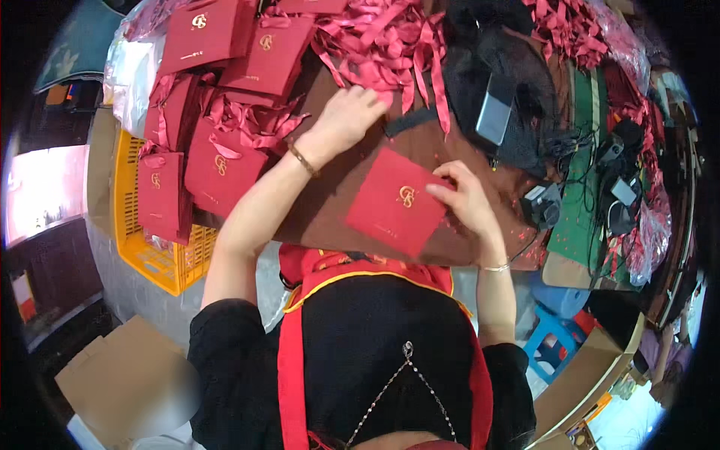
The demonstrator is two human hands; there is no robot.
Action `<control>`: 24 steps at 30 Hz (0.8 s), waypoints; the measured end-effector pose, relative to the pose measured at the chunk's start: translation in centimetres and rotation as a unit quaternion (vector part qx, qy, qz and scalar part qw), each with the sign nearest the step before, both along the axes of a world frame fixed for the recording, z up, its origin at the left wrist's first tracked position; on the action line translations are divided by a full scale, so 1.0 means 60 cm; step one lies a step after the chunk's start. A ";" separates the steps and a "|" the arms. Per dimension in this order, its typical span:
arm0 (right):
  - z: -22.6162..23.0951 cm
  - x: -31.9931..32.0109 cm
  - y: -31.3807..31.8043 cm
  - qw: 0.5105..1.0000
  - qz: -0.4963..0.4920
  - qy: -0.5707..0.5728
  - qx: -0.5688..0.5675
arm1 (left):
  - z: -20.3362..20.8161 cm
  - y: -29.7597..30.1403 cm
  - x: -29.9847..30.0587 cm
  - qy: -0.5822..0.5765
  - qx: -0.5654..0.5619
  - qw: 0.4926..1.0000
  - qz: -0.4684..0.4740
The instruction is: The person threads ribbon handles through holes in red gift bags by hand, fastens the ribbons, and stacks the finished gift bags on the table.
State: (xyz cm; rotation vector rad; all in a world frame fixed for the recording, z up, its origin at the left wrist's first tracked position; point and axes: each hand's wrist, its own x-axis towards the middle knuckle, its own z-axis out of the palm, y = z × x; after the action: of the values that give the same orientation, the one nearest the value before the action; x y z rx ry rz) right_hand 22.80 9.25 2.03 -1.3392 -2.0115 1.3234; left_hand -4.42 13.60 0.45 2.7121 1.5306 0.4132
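A flat red paper gift bag with a gold emblem lies tilted over the brown tabletop in front of me. My right hand grips its right edge, thumb on the front face and the other fingers behind. Farther off and to the left, my left hand is at the near edge of a heap of red ribbons. Its fingers are curled together, with a ribbon at the fingertips.
Several red bags with ribbon handles are stacked at the left, partly over a yellow plastic crate. Dark cloth with a phone on it lies at the back right. Cables and small devices are beyond my right hand.
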 end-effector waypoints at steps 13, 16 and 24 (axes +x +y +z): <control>0.020 -0.036 0.004 0.947 0.081 -0.228 0.214 | 0.137 -0.122 -0.002 -0.498 -0.231 0.829 0.105; -0.006 -0.075 -0.012 0.944 0.108 -0.215 0.228 | 0.123 -0.172 0.032 -0.425 -0.453 0.784 0.010; 0.006 -0.076 0.000 0.993 0.100 0.012 -0.062 | 0.130 -0.209 -0.012 -0.652 -0.511 0.526 0.192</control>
State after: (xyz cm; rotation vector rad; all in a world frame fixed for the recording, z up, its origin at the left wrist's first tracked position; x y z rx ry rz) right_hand 18.25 9.25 2.41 -1.1917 -2.1219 1.5679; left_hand -5.17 1.05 8.25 0.6047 1.0763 0.8413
